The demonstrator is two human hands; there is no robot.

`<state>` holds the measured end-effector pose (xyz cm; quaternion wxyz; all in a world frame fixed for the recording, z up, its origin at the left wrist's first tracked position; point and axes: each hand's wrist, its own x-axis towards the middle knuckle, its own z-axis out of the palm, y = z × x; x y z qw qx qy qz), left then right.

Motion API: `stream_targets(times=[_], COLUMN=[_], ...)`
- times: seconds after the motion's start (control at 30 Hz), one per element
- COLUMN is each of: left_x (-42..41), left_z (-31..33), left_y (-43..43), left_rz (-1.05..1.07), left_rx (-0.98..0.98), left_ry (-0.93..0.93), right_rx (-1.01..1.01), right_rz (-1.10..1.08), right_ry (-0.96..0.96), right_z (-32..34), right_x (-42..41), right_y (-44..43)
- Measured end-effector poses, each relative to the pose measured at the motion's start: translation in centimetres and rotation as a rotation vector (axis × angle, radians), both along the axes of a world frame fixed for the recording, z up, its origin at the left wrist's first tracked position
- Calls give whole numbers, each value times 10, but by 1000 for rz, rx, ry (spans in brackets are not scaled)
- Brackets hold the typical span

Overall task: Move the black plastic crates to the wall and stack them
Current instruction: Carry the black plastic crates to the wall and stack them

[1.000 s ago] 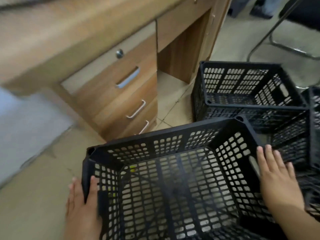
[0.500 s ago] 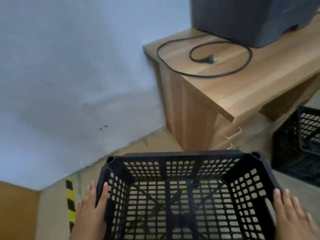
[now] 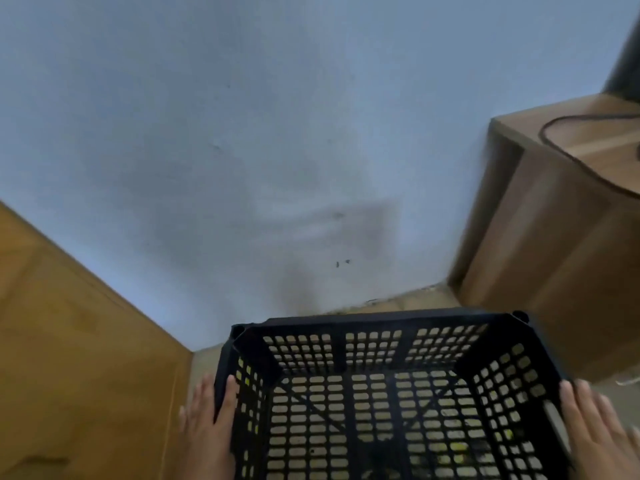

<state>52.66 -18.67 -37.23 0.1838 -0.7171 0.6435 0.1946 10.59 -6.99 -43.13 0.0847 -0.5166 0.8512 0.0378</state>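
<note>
The black plastic crate point(image 3: 381, 318) is between your hands. Your left hand point(image 3: 207, 424) pinches its left side, thumb inside, fingers outside. Your right hand point(image 3: 599, 434) presses flat, fingers straight, against its right side. Its far rim is near the wall point(image 3: 242, 133), between a wooden panel point(image 3: 69, 341) on the left and a wooden desk point(image 3: 554, 237) on the right.

Crate point(image 3: 381, 320) near end cut off below, right hand point(image 3: 595, 434) partly cropped
</note>
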Motion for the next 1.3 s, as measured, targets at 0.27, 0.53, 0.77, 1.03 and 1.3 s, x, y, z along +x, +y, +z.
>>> stream_targets(times=[0.27,0.53,0.77,1.03,1.3], left_x=[102,149,177,217,246], left_z=[-15,-64,-147,-250,-306], left_y=[-72,-139,-192,-235,-258], left_rz=[80,108,122,132,140], left_rx=[21,68,-47,-168,-282], left_ry=[-44,-53,-84,-60,-54], right_rx=[43,385,361,185,92], right_rz=[112,96,108,141,164], right_ry=[0,-187,-164,-162,-155], right_z=[31,20,-66,-180,-247], right_x=[102,143,170,209,233], right_y=[-112,-215,-287,-335,-358])
